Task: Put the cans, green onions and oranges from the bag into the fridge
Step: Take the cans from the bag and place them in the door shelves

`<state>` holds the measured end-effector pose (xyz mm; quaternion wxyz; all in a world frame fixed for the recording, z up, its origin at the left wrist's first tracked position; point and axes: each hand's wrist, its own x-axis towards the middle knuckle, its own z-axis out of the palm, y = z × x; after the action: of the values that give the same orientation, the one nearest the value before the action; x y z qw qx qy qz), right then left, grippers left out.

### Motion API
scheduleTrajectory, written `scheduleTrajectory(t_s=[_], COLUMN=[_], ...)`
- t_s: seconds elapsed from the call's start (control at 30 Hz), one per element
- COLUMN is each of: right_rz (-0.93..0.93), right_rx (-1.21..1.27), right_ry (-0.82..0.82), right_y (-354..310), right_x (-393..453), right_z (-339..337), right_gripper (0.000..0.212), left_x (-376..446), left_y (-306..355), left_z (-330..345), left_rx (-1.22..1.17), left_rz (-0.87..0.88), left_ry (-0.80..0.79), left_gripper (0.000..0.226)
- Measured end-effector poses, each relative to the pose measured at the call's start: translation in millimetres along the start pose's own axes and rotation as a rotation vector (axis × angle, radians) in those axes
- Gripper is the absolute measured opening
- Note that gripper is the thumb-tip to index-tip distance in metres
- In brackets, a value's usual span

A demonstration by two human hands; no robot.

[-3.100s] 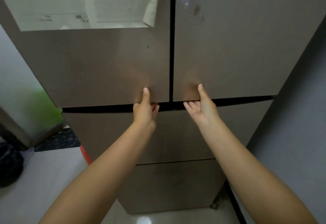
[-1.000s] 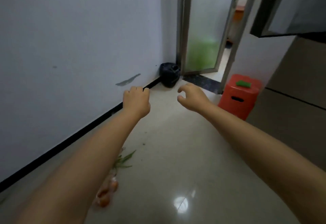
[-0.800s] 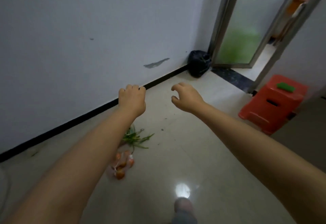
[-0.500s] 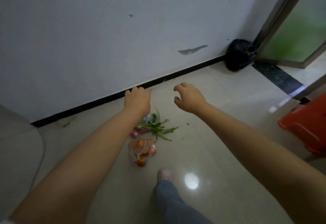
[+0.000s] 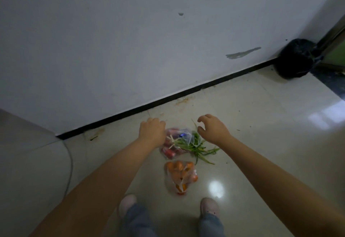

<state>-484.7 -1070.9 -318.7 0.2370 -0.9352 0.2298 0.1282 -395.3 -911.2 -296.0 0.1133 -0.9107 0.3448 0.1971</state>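
Both my arms reach out over the floor. My left hand hangs with its fingers curled under, holding nothing I can see; its knuckles sit over the far edge of the bag. My right hand is loosely clawed, fingers and thumb apart, empty, just above the green onions.

The clear bag lies on the floor near the black skirting of the wall. Red cans show through it, and the green onions spill out of it toward my right. Just nearer me lies a second clear bag of oranges, close to the first; I cannot tell whether they touch. My shoes stand just behind the oranges. A black sack sits in the far right corner of the floor, well apart.
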Motion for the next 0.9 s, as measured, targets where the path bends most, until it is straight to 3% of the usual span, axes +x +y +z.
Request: scheduleTrajectory(t_s=[0.2, 0.43, 0.9], right_rz=[0.256, 0.398, 0.787], right_rx=[0.191, 0.274, 0.465], right_ry=[0.028, -0.004, 0.011], right_y=[-60, -97, -37], right_x=[34, 65, 177], right_z=[55, 96, 148], right_gripper=[0.035, 0.03, 0.028], left_x=[47, 99, 278], left_y=[-95, -165, -135], left_z=[16, 39, 54], left_rx=[0.015, 0.028, 0.222], left_rz=[0.179, 0.266, 0.546], left_ry=[-0.04, -0.11, -0.239], left_gripper=[0.034, 0.031, 0.032])
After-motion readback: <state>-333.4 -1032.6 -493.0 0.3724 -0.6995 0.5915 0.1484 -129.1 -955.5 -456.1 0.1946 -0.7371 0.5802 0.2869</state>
